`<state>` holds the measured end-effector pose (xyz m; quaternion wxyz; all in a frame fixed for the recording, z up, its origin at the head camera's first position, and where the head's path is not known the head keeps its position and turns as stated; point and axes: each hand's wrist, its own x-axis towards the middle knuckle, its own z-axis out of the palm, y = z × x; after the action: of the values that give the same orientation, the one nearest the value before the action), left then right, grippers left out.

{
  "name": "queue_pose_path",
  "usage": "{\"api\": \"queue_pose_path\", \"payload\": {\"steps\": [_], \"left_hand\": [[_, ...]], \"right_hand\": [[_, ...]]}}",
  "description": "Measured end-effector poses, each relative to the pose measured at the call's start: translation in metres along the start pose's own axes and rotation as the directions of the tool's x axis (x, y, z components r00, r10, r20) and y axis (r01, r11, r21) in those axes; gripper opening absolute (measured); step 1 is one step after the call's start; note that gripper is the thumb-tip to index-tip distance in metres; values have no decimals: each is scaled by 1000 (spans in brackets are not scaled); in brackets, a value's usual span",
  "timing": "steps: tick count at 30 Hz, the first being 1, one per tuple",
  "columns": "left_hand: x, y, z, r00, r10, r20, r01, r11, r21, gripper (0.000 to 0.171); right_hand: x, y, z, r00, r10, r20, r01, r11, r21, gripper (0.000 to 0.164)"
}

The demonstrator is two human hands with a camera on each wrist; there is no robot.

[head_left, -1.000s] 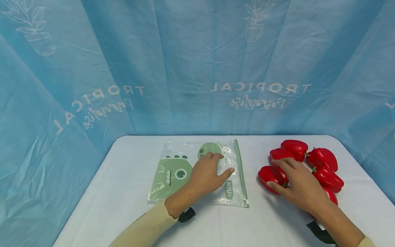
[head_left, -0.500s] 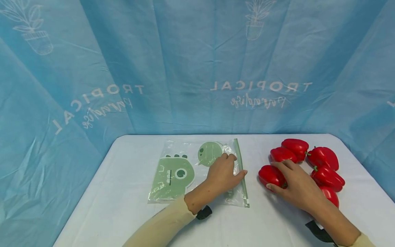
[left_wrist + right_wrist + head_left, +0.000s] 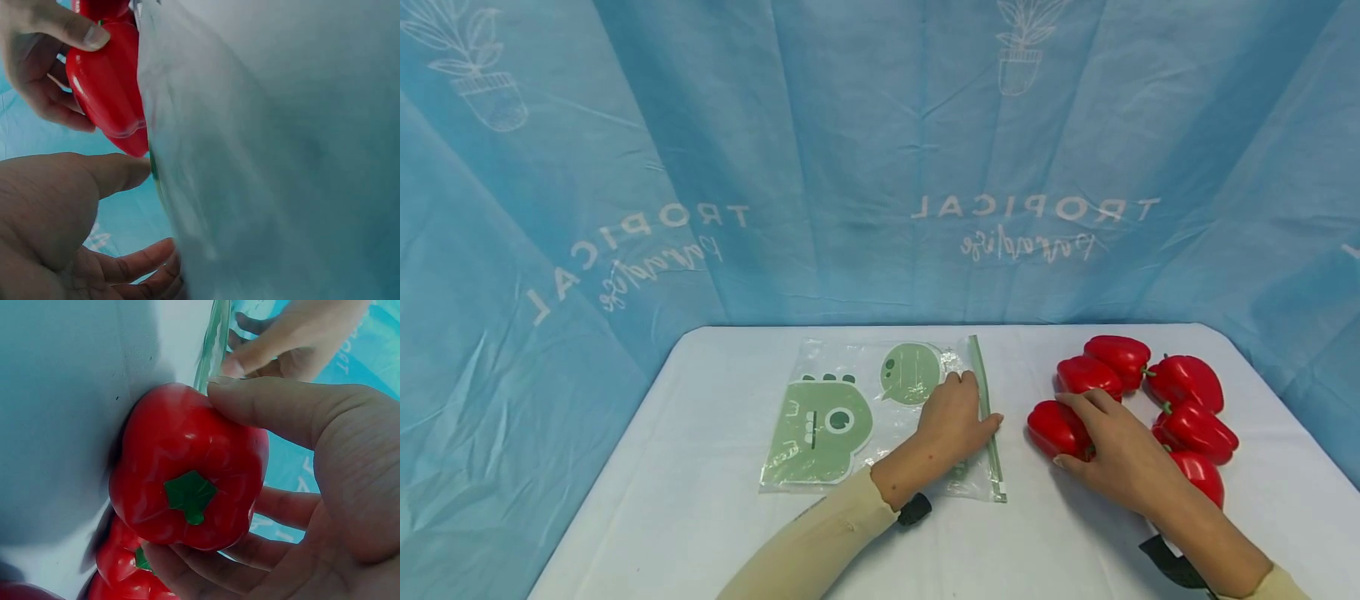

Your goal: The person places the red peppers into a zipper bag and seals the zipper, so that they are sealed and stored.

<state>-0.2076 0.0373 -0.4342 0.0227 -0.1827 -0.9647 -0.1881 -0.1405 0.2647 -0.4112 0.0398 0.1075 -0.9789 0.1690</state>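
A clear zip bag point(image 3: 820, 437) printed with green cartoon shapes lies flat on the table. My left hand point(image 3: 953, 423) is over the bag's right part, its fingertips down by the green zip strip point(image 3: 995, 467). In the left wrist view its thumb point(image 3: 125, 175) and fingers stand apart at the bag's edge, with nothing held between them. My right hand point(image 3: 1123, 454) holds a red bell pepper point(image 3: 1054, 425), which sits on the table right of the bag. The right wrist view shows the thumb on one side of this pepper point(image 3: 194, 444) and fingers curled along the other.
Several more red bell peppers point(image 3: 1183, 383) are grouped behind and to the right of my right hand. They lie on a white-covered table point(image 3: 647, 500). A blue printed curtain point(image 3: 865, 167) hangs along its back and sides.
My left hand has moved right across the bag, from its middle to the zip strip. My right hand has stayed at the same pepper, its grip shifting slightly. The bag lies where it was.
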Motion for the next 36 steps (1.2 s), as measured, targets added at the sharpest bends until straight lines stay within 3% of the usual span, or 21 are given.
{"api": "queue_pose_path", "payload": {"steps": [3,10,15,19,23,29,36], "left_hand": [[2,-2,3,1000,-13,11,13,1000,-13,61],[4,-10,5,1000,16,10,-15,992,-128,30],[1,-19,2,1000,27,-2,-26,954,-297,40],[-1,-25,0,999,35,-41,-48,922,-384,37],[-4,-26,-5,995,34,-95,-70,912,-403,31],[-11,-27,-9,992,24,-124,-76,899,-432,38],[-18,-30,-9,985,46,-165,-115,892,-438,41]], "right_hand": [[0,0,-1,1000,-3,3,3,1000,0,109],[0,0,-2,1000,4,17,-4,1000,9,112],[2,0,-2,1000,12,25,-13,1000,20,111],[1,-1,-1,999,18,27,-19,999,29,109],[1,-2,-1,1000,21,21,-21,999,33,108],[0,-4,-3,1000,9,3,-9,999,40,109],[2,-6,-6,997,-53,-63,58,996,72,105]]}}
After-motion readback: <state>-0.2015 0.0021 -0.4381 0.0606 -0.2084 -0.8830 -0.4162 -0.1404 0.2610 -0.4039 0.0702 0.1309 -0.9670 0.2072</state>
